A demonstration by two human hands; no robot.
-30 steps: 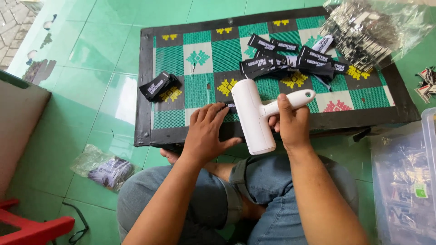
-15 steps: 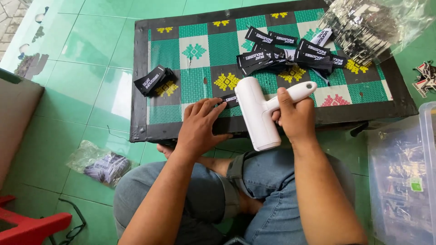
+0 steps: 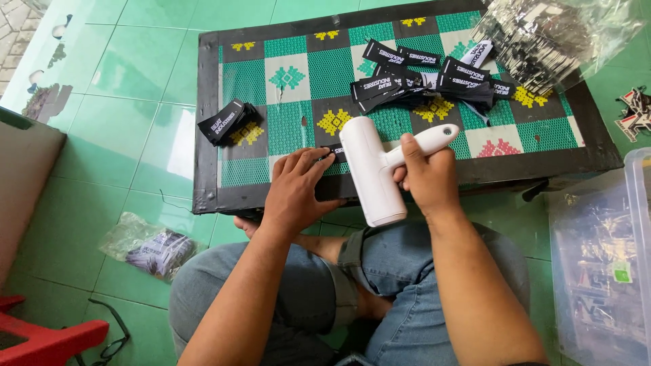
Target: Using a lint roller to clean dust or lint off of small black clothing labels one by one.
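Note:
My right hand (image 3: 424,177) grips the handle of a white lint roller (image 3: 374,169), whose drum lies across the near edge of the low table (image 3: 203,135). My left hand (image 3: 296,190) lies flat on the table beside the roller, its fingertips pressing down a black woven label (image 3: 333,150). A loose heap of black labels (image 3: 420,78) lies at the table's far middle. A small neat stack of labels (image 3: 227,120) sits near the left edge.
The table has a green, white and yellow patterned top with a black rim. A clear bag of labels (image 3: 553,37) rests at its far right corner. A clear plastic bin (image 3: 603,264) stands right of my knee. A small bag (image 3: 152,247) lies on the green tiled floor, left.
The camera view has shifted slightly. The roller's drum has slid a little toward me along the table's near edge. My left hand stays pressed on the label.

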